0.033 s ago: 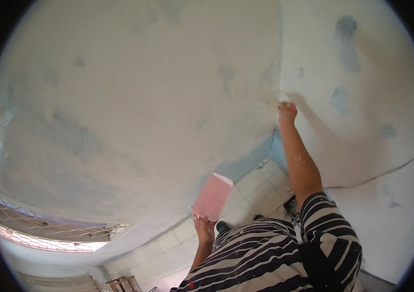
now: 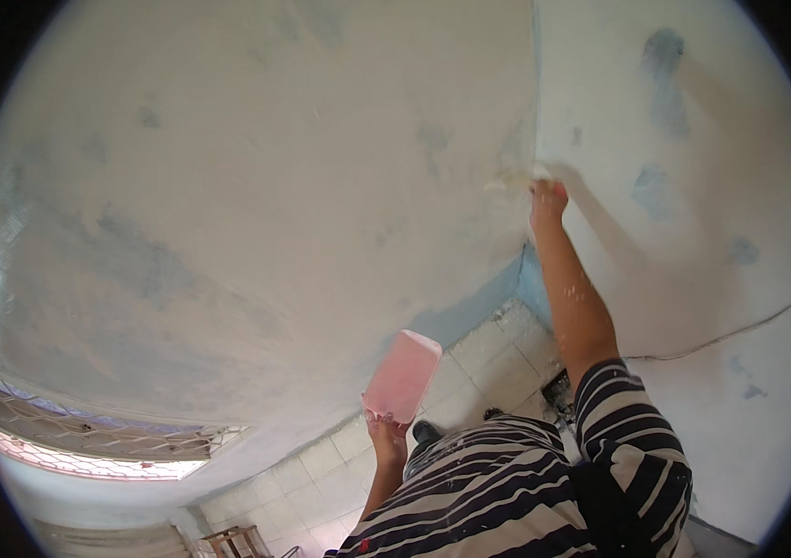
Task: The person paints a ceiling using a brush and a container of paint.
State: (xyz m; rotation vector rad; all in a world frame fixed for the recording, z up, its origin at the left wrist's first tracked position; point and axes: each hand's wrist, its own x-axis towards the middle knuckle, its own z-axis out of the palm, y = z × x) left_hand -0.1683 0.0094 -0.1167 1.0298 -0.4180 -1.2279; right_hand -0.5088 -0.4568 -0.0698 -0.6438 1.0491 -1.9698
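Observation:
My left hand (image 2: 384, 423) grips the near end of a shallow pink plastic tray (image 2: 405, 377), with pale smears on its far end and on my fingers. My right arm reaches out to the inside corner between two walls. There my right hand (image 2: 549, 198) is closed around a tool whose handle is mostly hidden; a pale, flat edge (image 2: 510, 181) shows beside the fingers, against the wall. The left wall (image 2: 275, 167) is coated off-white with grey-blue patches. White specks dot my right forearm.
A dark, paint-spotted object (image 2: 558, 395) lies on the tiled floor (image 2: 456, 386) near my feet. A cable (image 2: 693, 346) runs along the right wall (image 2: 721, 186). A window with a metal grille (image 2: 98, 437) is at lower left, with a wooden piece of furniture (image 2: 236, 541) below it.
My right hand has moved slightly upward along the corner with the tool. My left hand and the pink tray have shifted very slightly left.

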